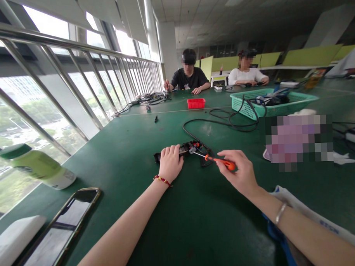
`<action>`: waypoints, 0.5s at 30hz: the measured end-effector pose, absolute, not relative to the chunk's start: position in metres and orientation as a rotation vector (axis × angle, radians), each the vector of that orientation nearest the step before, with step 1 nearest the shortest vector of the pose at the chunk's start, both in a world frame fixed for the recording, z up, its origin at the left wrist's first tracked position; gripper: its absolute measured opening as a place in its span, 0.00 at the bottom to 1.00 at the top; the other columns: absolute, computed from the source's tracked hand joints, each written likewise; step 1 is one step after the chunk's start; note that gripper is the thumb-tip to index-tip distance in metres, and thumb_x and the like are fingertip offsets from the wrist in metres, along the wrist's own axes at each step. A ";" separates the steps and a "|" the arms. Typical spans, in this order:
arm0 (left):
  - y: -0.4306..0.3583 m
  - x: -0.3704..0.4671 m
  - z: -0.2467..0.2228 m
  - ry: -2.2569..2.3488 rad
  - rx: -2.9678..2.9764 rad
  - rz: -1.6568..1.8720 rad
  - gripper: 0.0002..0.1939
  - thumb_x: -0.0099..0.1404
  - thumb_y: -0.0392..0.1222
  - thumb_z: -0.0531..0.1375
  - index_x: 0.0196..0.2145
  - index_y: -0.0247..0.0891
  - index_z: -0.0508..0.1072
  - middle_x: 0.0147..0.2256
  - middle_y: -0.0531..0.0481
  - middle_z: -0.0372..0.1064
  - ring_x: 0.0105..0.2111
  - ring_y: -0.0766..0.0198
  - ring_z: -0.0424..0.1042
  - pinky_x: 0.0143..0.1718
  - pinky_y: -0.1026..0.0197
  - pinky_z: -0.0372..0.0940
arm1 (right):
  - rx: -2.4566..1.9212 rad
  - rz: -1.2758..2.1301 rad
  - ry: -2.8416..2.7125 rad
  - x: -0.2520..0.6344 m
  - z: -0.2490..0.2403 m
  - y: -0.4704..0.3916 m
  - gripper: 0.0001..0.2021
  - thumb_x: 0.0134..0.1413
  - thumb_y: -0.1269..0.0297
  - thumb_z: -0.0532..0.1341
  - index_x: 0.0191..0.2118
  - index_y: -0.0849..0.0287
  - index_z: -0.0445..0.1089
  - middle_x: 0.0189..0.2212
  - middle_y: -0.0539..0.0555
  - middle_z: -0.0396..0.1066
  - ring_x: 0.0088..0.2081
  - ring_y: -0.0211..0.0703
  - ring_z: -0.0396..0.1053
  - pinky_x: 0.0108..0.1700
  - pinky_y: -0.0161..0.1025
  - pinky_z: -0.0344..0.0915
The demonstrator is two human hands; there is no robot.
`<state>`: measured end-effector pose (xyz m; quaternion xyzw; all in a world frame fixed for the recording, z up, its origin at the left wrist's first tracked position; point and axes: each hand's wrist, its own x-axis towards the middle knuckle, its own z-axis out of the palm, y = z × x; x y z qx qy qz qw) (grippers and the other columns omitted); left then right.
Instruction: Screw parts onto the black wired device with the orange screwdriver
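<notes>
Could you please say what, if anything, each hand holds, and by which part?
Right hand: screwdriver, by its orange handle. Left hand: black device, near one end.

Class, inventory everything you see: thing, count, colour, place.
Table: 1, green, centre
Railing: 1, silver, left
Partitions: several, lime, background
People: 3, black or white tops, beyond
Basket: 1, teal, right
Tray: 1, red, far centre
Bottle: 1, green-white, left
Smartphone: 1, dark, left
Block: 1, white, left
Cables: several, black, across table
Blurred item: 1, purplish, right
Fabric: 1, blue-white, near right
Wired device: 1, black, centre
Screwdriver: 1, orange, centre
Left hand: 1, red bracelet, on device
Right hand: 1, silver bangle, holding screwdriver
</notes>
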<state>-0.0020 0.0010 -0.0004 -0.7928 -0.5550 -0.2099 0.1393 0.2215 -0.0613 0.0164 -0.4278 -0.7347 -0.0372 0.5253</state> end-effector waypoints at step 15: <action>0.000 -0.002 0.000 -1.602 -2.291 -0.602 0.19 0.62 0.39 0.51 0.51 0.33 0.62 0.45 0.42 0.66 0.45 0.52 0.62 0.50 0.50 0.57 | -1.050 -0.062 -1.746 0.221 0.020 -0.063 0.08 0.51 0.65 0.59 0.39 0.55 0.66 0.31 0.53 0.70 0.33 0.43 0.69 0.36 0.41 0.68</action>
